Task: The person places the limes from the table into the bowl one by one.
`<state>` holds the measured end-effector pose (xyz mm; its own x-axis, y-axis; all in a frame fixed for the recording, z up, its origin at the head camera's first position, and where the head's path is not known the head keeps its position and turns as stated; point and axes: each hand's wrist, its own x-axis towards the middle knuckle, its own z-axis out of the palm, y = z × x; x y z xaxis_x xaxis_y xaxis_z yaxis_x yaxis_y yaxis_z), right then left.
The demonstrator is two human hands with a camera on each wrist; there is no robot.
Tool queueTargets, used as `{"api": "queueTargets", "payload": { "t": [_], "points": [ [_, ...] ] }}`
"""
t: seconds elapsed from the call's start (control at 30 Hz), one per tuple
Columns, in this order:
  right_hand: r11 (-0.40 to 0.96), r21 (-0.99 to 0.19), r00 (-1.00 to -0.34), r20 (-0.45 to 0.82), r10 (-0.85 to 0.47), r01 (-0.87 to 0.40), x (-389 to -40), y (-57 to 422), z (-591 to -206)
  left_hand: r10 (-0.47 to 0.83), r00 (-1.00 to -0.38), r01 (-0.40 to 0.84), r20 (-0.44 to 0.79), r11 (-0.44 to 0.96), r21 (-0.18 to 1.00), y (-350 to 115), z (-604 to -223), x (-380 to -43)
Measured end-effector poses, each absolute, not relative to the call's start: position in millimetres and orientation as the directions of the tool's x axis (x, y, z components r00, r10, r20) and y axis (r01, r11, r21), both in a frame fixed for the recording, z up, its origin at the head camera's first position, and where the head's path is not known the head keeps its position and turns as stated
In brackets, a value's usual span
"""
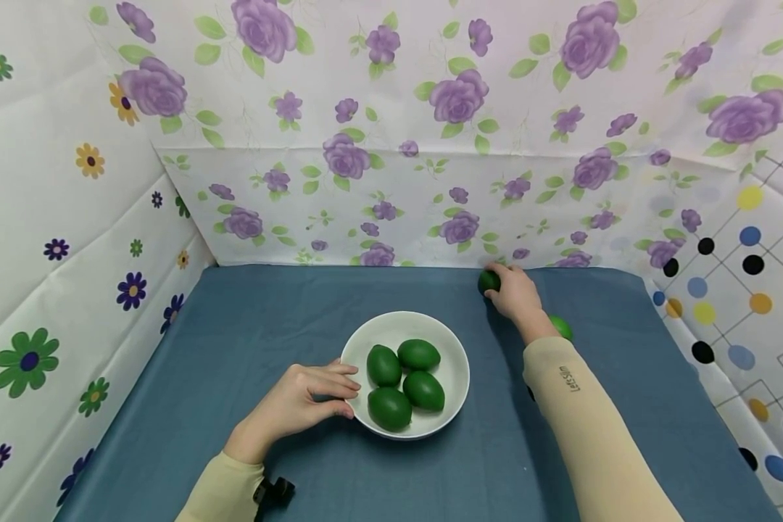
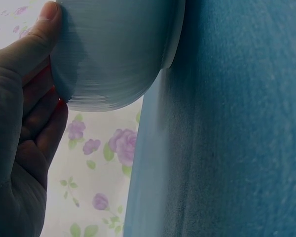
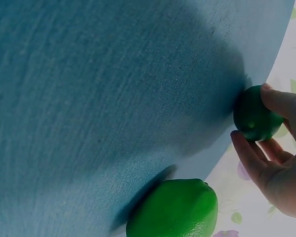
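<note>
A white bowl [image 1: 457, 373] with several green limes [image 1: 391, 408] inside stands on the blue cloth. My left hand [image 1: 307, 395] holds the bowl at its left side, fingertips at the rim; in the left wrist view the thumb [image 2: 42, 27] and fingers lie along its outer wall. At the back of the table, right of the bowl, my right hand [image 1: 514, 291] grips a dark green lime [image 3: 255, 113] between thumb and fingers. Another, brighter lime [image 3: 175, 210] lies on the cloth nearer to me, partly hidden by my right forearm in the head view.
The blue cloth [image 1: 267, 304] covers the table. Behind it rises a flowered sheet [image 1: 391, 181], with patterned sheets at the left [image 1: 72, 290] and right [image 1: 724, 283]. A small dark object shows beneath my right sleeve [image 1: 581, 406].
</note>
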<state>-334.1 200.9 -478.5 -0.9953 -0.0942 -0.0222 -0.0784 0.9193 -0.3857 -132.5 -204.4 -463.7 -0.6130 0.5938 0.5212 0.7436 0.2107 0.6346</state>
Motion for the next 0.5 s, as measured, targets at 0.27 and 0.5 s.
{"api": "queueTargets", "payload": {
  "t": [0.27,0.5],
  "points": [
    [0.916,-0.394,-0.995,-0.018,-0.095,-0.080,-334,201,-480,0.595,-0.611,0.746,0.523,0.211,0.631,-205,-462,-131],
    [0.912,-0.404,-0.996,-0.014,-0.090,-0.077,-335,200,-481,0.593,-0.618,0.739,0.516,0.215,0.638,-208,-471,-136]
  ]
}}
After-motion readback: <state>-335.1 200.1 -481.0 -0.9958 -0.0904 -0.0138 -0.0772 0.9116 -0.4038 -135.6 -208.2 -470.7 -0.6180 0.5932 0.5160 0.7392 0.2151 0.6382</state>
